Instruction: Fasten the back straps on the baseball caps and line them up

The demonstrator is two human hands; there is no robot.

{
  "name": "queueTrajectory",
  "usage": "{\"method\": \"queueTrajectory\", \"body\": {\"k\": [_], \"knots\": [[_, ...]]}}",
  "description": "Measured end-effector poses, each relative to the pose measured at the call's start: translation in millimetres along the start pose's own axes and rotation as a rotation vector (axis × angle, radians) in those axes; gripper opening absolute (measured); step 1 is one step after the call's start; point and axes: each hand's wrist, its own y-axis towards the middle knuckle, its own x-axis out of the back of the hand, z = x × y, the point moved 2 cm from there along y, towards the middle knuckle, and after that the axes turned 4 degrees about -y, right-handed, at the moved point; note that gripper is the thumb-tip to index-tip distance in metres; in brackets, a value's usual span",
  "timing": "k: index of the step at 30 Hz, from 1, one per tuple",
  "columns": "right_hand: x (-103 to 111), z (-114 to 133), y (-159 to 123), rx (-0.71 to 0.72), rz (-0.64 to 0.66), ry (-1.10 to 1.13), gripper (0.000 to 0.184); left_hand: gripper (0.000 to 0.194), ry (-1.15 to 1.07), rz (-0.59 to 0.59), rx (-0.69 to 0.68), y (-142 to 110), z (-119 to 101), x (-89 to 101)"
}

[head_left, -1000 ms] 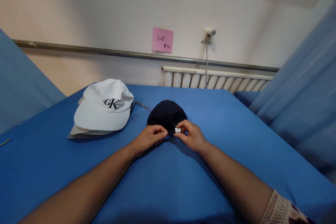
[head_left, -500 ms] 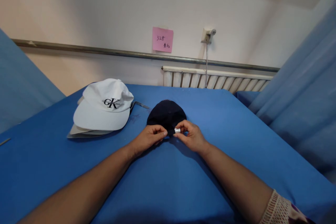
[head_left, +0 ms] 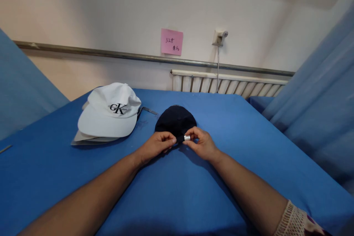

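Note:
A dark navy cap (head_left: 176, 118) lies on the blue-covered table, its back strap turned toward me. A silvery metal buckle (head_left: 187, 138) sits on the dark strap (head_left: 180, 139). My left hand (head_left: 160, 141) is closed, pinching the strap between thumb and fingers just left of the buckle. On the other side, my right hand (head_left: 201, 142) grips the buckle between thumb and forefinger. The rest of the strap is hidden behind my fingers.
White caps with a black "CK"-like logo form a stack (head_left: 110, 108) on the left, a grey strap (head_left: 149, 110) trailing from it. A thin stick-like piece (head_left: 5, 149) lies at the far left. Behind the blue table (head_left: 221, 114) stand a radiator (head_left: 229, 82) and a wall rail (head_left: 124, 55).

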Motion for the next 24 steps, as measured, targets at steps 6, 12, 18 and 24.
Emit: {"method": "queueTrajectory", "body": {"k": [6,12,18,24], "knots": [[-0.5,-0.5,-0.5,-0.012,-0.002,-0.006,0.014,0.032,0.032,0.04,-0.003,-2.1,-3.1,-1.0],[-0.9,-2.9,-0.2,-0.011,0.024,-0.025,0.014,0.033,0.07,0.04,-0.007,-2.6,-4.1,-1.5],[-1.9,-4.0,-0.5,-0.018,0.032,0.002,0.014,0.032,0.111,0.043,-0.015,-1.8,-3.4,-2.6],[-1.8,-2.8,-0.6,-0.029,0.047,0.022,0.013,0.033,0.107,-0.022,-0.012,-1.2,-0.2,-5.7]]}}
